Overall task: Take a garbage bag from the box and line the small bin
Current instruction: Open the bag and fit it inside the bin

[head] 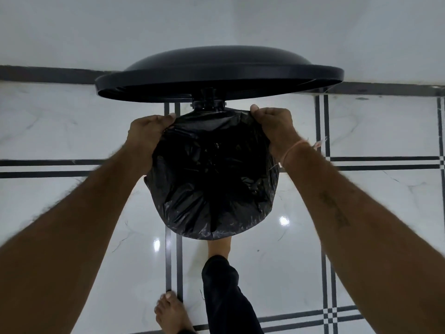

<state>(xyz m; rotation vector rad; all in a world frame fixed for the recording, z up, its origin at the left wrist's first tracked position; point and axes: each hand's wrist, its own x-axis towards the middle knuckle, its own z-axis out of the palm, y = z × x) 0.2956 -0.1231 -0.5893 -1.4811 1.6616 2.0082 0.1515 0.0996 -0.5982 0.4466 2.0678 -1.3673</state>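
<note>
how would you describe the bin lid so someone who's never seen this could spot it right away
Start at the pale marble floor with dark inlay stripes, then find the black garbage bag that the left hand and right hand pinch at its far edge. Just beyond it the bin lid stands raised on its hinge: a wide, smooth, domed black disc, rigid and matte where the bag is crinkled and glossy.

No readable text, label, brand, number or sign anywhere.

Dark marks along the right forearm [334, 208], perhaps lettering, too blurred to read. Plain black on the garbage bag [212, 174] and the raised bin lid [216, 73], with no print or logo. Only dark inlay lines on the floor tiles [375, 131].
</note>
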